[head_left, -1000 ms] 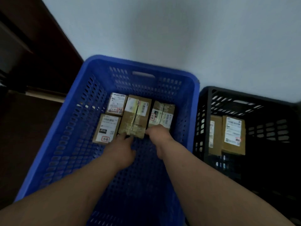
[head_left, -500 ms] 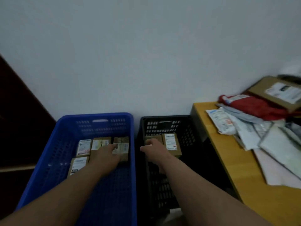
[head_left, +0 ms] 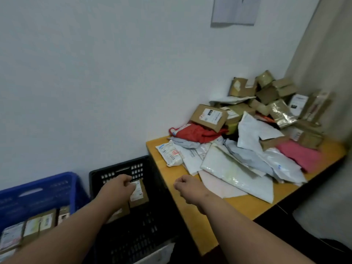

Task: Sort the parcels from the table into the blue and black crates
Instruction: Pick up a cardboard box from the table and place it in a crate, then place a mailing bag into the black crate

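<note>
Mostly parcels [head_left: 245, 134] are brown cartons and white, crinkled mailer bags.

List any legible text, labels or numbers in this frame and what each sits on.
"2013", faint and uncertain: small white padded mailer at the wooden table's near corner.
Shipping label on the brown cardboard box atop the pile: too blurred.
Label on the cardboard parcel in the black plastic crate: too blurred.

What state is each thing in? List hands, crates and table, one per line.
left hand: over the black crate, fingers loosely curled, holding nothing
right hand: above the table edge, loosely curled, holding nothing
blue crate: holds several labelled cardboard boxes
black crate: holds labelled cardboard box
wooden table: piled with unsorted mailer bags and boxes
</note>
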`<state>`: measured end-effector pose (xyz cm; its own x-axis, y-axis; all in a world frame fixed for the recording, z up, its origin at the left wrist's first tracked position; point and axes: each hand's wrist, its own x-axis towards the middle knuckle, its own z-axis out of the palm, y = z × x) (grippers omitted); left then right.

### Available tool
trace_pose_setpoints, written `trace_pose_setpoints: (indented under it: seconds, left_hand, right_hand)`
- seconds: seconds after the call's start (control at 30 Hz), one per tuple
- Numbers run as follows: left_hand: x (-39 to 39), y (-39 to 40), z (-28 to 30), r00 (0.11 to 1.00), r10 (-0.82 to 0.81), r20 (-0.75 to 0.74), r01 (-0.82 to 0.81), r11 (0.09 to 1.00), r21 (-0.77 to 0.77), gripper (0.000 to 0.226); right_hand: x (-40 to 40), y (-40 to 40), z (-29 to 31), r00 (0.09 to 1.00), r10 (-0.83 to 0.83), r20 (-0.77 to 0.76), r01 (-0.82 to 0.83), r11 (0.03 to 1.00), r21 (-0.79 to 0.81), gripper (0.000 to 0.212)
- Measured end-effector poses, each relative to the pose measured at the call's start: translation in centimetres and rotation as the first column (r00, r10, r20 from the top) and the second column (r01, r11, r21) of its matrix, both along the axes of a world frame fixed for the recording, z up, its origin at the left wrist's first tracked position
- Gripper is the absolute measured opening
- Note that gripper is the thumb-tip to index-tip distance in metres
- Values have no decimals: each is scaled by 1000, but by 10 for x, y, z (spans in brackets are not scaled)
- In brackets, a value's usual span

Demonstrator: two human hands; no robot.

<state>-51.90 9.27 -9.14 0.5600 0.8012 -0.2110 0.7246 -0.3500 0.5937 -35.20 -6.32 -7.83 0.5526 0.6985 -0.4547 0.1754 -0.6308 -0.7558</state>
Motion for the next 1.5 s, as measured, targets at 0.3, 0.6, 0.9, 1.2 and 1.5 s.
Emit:
trace_pose_setpoints:
  seconds: [0.3,0.6,0.9,1.2,1.5]
  left_hand:
    - [217,-102,6,989,-43,141,57,993,-99,44]
    - [321,-71,4,993,1,120,25,977,-213,55]
    - [381,-9,-7,994,89,64,-77,982,-174,51]
    - [382,10,-13,961,251,117,-215,943,-256,48]
    - [372,-4,4,807,525,269,-419,831,-367,53]
  right_hand:
    - [210,-109,16,987,-145,68,145,989,-5,18]
    - [319,-44,10,956,-287,-64,292,951,100,23]
    - [387,53,-12,926,-340,-164,360,927,107,73]
    - [400,122,-57,810,-506,-297,550,831,82,74]
    - [429,70,-35,684,-206,-700,509,822,255,29]
